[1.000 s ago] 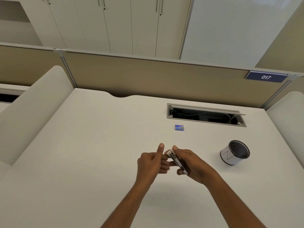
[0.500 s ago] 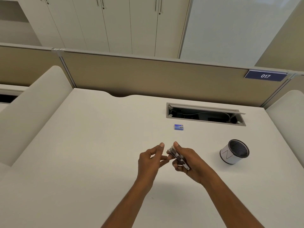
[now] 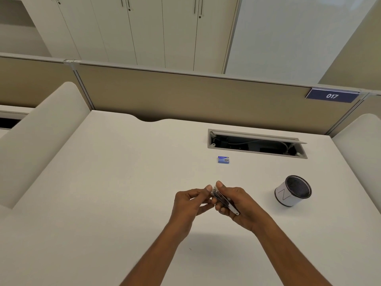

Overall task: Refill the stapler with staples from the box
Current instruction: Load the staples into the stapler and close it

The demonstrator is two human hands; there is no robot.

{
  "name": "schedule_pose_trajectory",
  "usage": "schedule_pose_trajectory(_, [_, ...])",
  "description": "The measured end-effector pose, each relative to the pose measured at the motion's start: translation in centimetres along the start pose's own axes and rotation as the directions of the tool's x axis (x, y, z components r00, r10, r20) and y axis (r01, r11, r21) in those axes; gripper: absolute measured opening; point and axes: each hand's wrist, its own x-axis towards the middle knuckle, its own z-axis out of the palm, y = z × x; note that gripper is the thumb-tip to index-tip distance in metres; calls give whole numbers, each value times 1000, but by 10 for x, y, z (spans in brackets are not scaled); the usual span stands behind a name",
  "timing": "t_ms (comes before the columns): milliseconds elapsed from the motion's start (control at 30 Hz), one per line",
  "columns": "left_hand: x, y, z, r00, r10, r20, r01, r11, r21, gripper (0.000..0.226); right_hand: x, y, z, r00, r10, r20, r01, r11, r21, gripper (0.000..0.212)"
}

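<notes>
Both hands meet above the pale worktop [image 3: 103, 182], near its front middle. The right hand [image 3: 237, 205] is wrapped around the stapler [image 3: 223, 201], a slim dark and silver piece held slantwise, its far end raised toward the left hand [image 3: 189, 203]. The left hand's thumb and forefinger are pinched at that far tip of the stapler; whether they grip the stapler itself or a small part of it is hard to make out at this size.

The box of staples [image 3: 223, 159], small and blue, lies flat on the worktop beyond the hands, apart from them and closed as far as can be seen. Just behind it, a rectangular cable hatch [image 3: 255, 143] is set into the worktop with its flap raised; dark cables lie inside. To the right of the hands stands a white cylindrical pot [image 3: 292, 190] with a dark interior, tilted toward the camera; nothing can be made out in it.
</notes>
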Motion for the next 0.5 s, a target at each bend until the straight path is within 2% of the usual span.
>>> schedule_pose_trajectory(133, [-1, 0, 1, 999, -31, -11, 31, 998, -47, 41, 2, 2, 0, 999, 17, -28, -17, 1000, 24, 49])
schedule_pose_trajectory(500, [5, 3, -2, 996, -91, -14, 92, 996, 12, 47, 2, 1, 3, 1000, 24, 1, -24, 999, 29, 53])
